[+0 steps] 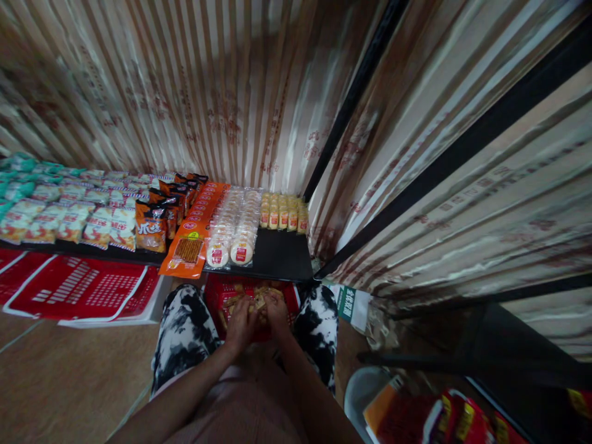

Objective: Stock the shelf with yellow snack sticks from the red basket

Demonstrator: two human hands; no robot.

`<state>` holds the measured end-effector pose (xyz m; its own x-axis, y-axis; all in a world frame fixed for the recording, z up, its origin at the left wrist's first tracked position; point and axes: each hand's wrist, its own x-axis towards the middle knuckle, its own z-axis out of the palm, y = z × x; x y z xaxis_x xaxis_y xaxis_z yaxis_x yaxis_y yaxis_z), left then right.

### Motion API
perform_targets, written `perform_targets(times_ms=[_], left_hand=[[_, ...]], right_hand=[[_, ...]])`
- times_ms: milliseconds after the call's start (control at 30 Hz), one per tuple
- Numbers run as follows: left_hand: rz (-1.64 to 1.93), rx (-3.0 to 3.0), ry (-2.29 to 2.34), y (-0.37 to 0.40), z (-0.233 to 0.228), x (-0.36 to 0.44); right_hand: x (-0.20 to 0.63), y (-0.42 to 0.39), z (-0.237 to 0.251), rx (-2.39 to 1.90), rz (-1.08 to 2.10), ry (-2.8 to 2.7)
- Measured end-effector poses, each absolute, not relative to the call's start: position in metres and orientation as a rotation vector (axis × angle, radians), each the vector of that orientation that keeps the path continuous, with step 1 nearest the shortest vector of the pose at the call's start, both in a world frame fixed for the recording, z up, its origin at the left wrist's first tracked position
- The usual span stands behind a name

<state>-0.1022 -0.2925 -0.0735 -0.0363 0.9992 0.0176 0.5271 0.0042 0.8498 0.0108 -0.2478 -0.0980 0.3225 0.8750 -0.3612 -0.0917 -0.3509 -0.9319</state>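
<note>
Both hands low, centre frame, between the knees. Left hand [240, 324] reaches forward and down into a red basket [291, 305], back of hand up, fingers curled down over the small yellowish snack packets [259, 296] inside. Right hand [276, 314] just beside it, same pose, knuckles up, fingers bent into the same pile. The two hands are close together, nearly touching. Both touch the packets; whether either one actually pinches a packet I cannot tell, fingertips are hidden under the hands and the spot is dark and blurry. Forearms bare, coming up from bottom of frame, converging toward the basket; left forearm runs from lower left, right forearm from lower centre.

Basket sits on the floor just below the front edge of a low black shelf [282, 256], between legs in black-and-white patterned trousers [185, 333].

On the shelf, left to right: rows of pale snack bags [69, 216], dark orange bags [152, 225], a row of flat orange packs [189, 250], clear packs of round white cakes [231, 237], a short row of small yellow packets [283, 213] at the back right. Flat red baskets [78, 287] lie on the floor to the left. Striped plastic curtain [208, 92] behind the shelf.
</note>
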Motion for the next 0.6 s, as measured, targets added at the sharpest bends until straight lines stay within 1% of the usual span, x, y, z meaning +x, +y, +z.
perform_targets(times_ms=[200, 367, 467, 600], left_hand=[[0.888, 1.642, 1.55, -0.294, -0.081, -0.101], [0.908, 1.601, 1.529, -0.294, -0.085, -0.101], [0.933, 1.583, 1.494, -0.294, -0.082, -0.101], [0.967, 1.512, 1.484, -0.295, -0.073, -0.098]], right_hand=[[0.016, -0.248, -0.086, -1.67, 1.163, -0.803], [0.018, -0.249, -0.074, -1.768, 0.935, -1.048], [0.017, -0.249, -0.067, -1.801, 0.849, -1.141], [0.018, -0.248, -0.061, -1.781, 0.861, -1.173]])
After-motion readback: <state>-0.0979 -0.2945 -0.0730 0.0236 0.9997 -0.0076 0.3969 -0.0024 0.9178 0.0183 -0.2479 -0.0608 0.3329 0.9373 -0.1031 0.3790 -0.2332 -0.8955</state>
